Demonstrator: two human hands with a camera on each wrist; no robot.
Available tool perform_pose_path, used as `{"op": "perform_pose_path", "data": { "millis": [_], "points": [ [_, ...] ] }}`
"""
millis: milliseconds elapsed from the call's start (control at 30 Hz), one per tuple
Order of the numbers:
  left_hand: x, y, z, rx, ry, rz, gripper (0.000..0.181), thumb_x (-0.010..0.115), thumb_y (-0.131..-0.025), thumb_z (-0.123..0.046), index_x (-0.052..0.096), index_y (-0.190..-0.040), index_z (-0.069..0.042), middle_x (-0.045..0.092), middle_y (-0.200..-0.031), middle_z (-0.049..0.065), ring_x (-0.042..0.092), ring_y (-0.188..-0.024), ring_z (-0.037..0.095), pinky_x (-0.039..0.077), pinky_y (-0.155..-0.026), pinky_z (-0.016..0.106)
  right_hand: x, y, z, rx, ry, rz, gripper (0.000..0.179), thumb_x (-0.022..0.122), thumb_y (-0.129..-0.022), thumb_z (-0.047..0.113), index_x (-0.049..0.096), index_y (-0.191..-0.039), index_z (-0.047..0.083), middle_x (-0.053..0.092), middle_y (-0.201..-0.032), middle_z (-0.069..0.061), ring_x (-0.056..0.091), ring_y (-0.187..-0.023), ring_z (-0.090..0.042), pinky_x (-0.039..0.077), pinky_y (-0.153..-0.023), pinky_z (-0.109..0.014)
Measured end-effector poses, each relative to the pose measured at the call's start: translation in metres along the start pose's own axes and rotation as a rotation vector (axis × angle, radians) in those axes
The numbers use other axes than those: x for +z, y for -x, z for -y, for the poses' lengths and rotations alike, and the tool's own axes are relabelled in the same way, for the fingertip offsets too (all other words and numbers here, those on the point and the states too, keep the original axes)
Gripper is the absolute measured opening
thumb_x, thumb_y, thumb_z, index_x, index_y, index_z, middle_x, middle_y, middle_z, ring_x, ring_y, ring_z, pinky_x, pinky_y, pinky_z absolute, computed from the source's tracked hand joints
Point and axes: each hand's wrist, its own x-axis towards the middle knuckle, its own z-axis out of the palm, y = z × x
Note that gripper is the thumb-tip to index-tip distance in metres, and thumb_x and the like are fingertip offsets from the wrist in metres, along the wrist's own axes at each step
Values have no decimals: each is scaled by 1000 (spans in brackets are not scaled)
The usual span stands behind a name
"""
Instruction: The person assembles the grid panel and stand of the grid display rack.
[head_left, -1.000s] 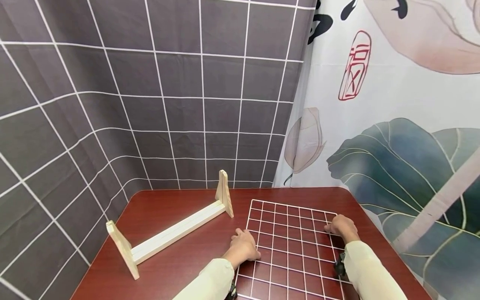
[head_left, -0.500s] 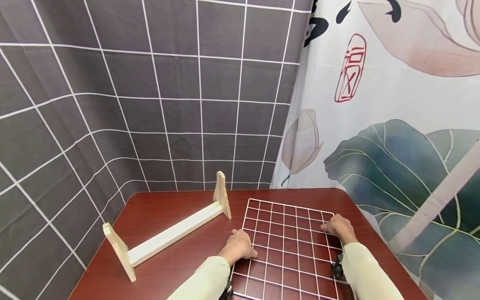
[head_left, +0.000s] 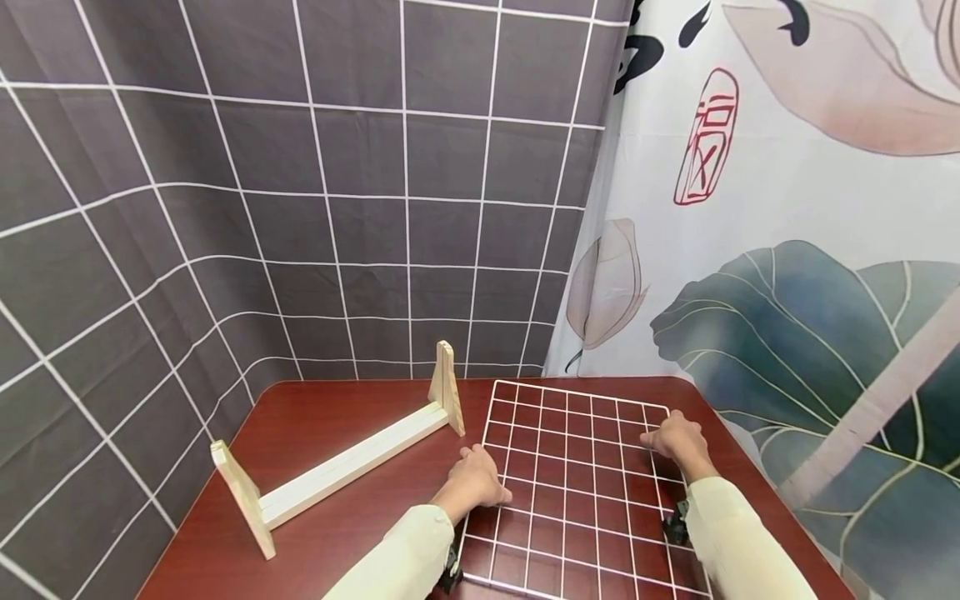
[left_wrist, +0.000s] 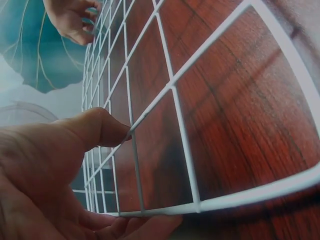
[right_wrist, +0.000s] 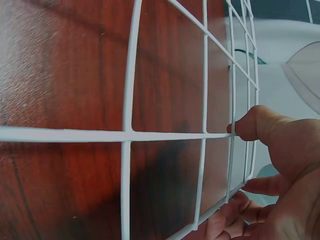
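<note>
Wire grid (head_left: 566,492) nearer far edge of table (head_left: 322,417) vs b4, opp sides gripped by L hand (head_left: 472,481) & R hand (head_left: 678,442)

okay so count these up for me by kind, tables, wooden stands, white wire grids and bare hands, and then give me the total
Table: 1
Wooden stand: 1
White wire grid: 1
Bare hands, left hand and right hand: 2
Total: 5
</note>
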Motion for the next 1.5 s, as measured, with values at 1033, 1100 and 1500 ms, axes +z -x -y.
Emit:
{"op": "perform_pose_path", "data": {
  "millis": [1033, 1100, 1500],
  "points": [
    [-16, -3, 7, 46, 167, -153, 82, 90, -66, -28, 42, -123, 5, 52, -108, 24, 65, -85, 38, 55, -76, 52, -39, 1, 32, -123, -173, -210, 87, 75, -87, 28, 28, -149, -11, 40, -136, -44, 39, -127, -60, 39, -105, -69],
    [-15, -4, 7, 61, 166, -181, 80, 90, -66, -28, 42, -121, 4, 53, -106, 23, 65, -84, 38, 55, -73, 51, -43, 2, 34, -136, -189, -231, 86, 75, -87, 27, 29, -150, -10, 42, -136, -42, 38, -128, -58, 39, -105, -69],
    [-22, -7, 7, 97, 205, -336, 71, 83, -64, -25, 42, -116, 0, 52, -103, 20, 64, -86, 36, 53, -66, 48, -61, 8, 46, -154, -314, -324, 90, 74, -86, 28, 25, -157, 1, 39, -138, -40, 42, -122, -54, 40, -101, -66]
  ]
}}
